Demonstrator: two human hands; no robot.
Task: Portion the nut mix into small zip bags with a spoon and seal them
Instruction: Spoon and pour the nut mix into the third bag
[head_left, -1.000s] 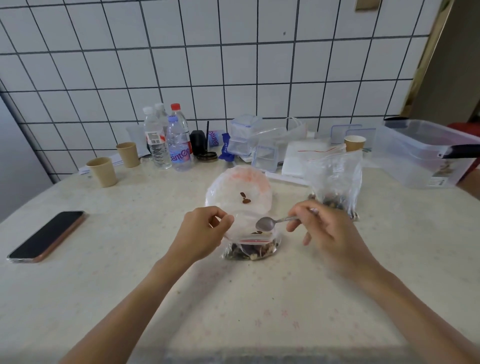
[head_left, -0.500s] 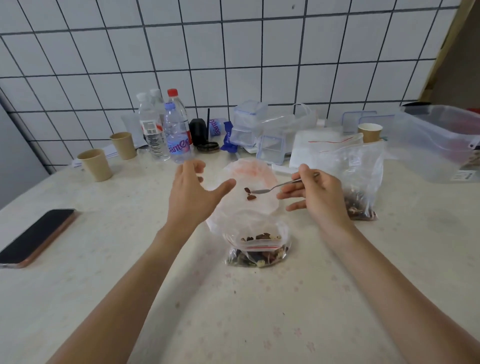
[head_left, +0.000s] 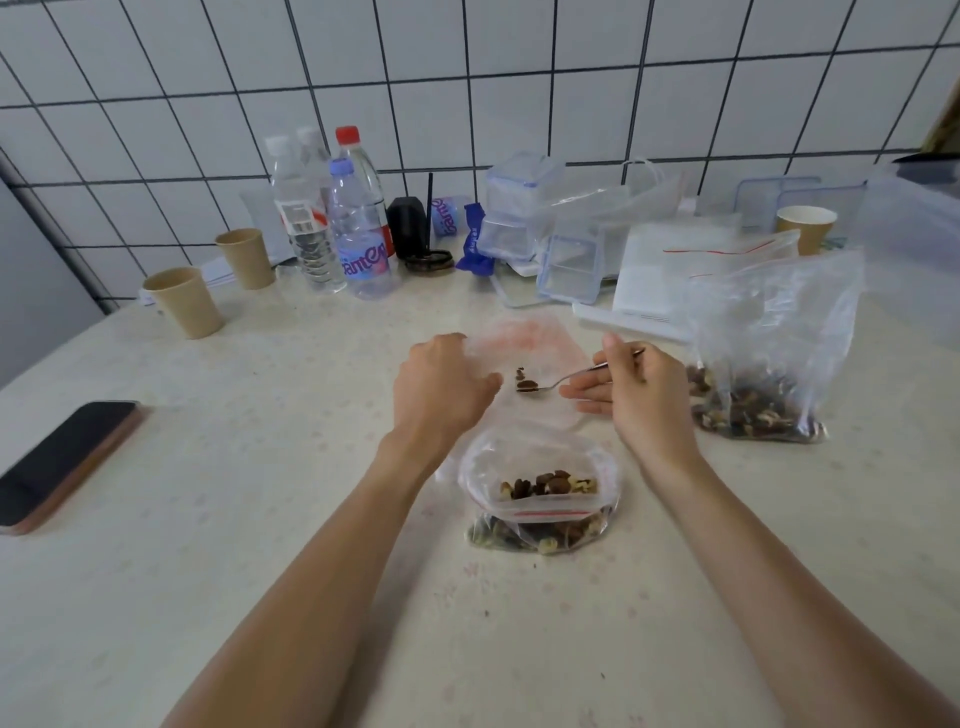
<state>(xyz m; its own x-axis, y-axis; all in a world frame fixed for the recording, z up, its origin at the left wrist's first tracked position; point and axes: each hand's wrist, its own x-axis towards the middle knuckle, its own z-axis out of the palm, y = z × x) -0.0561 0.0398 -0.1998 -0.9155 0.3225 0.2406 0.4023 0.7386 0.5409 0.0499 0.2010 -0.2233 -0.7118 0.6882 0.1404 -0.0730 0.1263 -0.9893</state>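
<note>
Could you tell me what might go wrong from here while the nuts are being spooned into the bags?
The spoon in the right hand carries only a shallow load, so nuts could roll off onto the table. The nearer small bag lies open-mouthed beneath the forearms; a sleeve-level brush might spill it. The left hand holds the limp farther bag, whose mouth could collapse.

Right hand (head_left: 641, 387) gripped spoon (head_left: 563, 381), bowl carrying nuts over clear plate (head_left: 530, 364). Left hand (head_left: 441, 387) rested on plate's left rim, fingers curled. Small zip bag (head_left: 540, 493) stood open nearer the person, part-filled with nut mix. Large nut bag (head_left: 763, 364) upright at right. Phone (head_left: 65, 457) far left; paper cups (head_left: 184, 301) and water bottles (head_left: 358, 234) near tiled wall.
</note>
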